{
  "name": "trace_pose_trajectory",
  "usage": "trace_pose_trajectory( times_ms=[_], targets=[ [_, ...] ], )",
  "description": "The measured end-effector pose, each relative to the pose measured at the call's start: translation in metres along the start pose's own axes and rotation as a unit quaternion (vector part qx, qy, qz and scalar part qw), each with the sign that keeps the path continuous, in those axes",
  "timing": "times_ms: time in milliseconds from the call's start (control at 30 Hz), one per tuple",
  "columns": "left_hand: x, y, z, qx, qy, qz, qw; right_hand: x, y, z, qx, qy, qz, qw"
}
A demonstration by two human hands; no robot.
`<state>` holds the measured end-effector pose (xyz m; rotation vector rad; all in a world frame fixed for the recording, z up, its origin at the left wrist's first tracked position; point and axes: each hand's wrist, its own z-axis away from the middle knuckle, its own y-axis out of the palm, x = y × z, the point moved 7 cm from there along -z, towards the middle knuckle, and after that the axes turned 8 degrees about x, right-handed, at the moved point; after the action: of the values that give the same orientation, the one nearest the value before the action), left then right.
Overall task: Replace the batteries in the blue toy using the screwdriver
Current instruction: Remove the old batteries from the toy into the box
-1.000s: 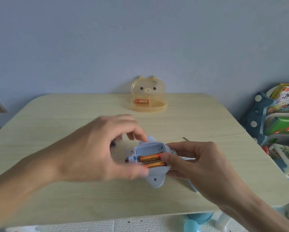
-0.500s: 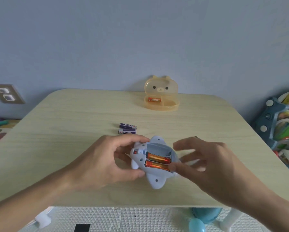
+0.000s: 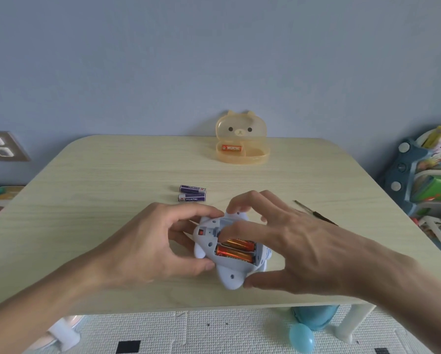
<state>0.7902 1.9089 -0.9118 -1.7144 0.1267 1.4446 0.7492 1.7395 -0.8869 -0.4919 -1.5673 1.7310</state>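
The pale blue toy [image 3: 229, 275] lies upside down on the wooden table [image 3: 112, 180], its battery bay uncovered. Two orange batteries [image 3: 236, 252] sit side by side in the bay. My left hand [image 3: 148, 246] grips the toy's left side with thumb and fingers. My right hand [image 3: 290, 241] hovers over the toy with fingers spread, one fingertip pressing on the upper orange battery. Two purple batteries [image 3: 191, 193] lie on the table just behind the toy. The thin dark screwdriver [image 3: 313, 213] lies to the right, partly hidden by my right hand.
A translucent orange bear-shaped box [image 3: 242, 146] stands open at the table's back edge with one orange battery [image 3: 230, 148] inside. A toy shelf with books [image 3: 428, 175] stands at the right. A wall socket [image 3: 2, 146] is at the left. Foam mat lies below.
My right hand has moved in over the toy and a fingertip now presses on the upper battery. The camera has come closer. My left hand keeps its hold.
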Motion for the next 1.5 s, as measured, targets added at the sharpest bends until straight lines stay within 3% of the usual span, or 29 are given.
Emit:
trace_pose_trajectory(
  times_ms=[233,633,1500],
  targets=[
    [-0.005,0.002,-0.002,0.008,0.005,0.002,1.0,0.004,-0.005,-0.01,0.007,-0.005,0.074,0.997],
    [-0.001,0.0,0.002,0.013,0.0,0.017,1.0,-0.001,-0.006,-0.007,-0.001,-0.01,0.055,0.998],
    [0.0,-0.001,0.002,0.038,-0.017,0.033,0.999,0.006,-0.001,-0.005,0.068,0.025,0.043,0.996]
  ],
)
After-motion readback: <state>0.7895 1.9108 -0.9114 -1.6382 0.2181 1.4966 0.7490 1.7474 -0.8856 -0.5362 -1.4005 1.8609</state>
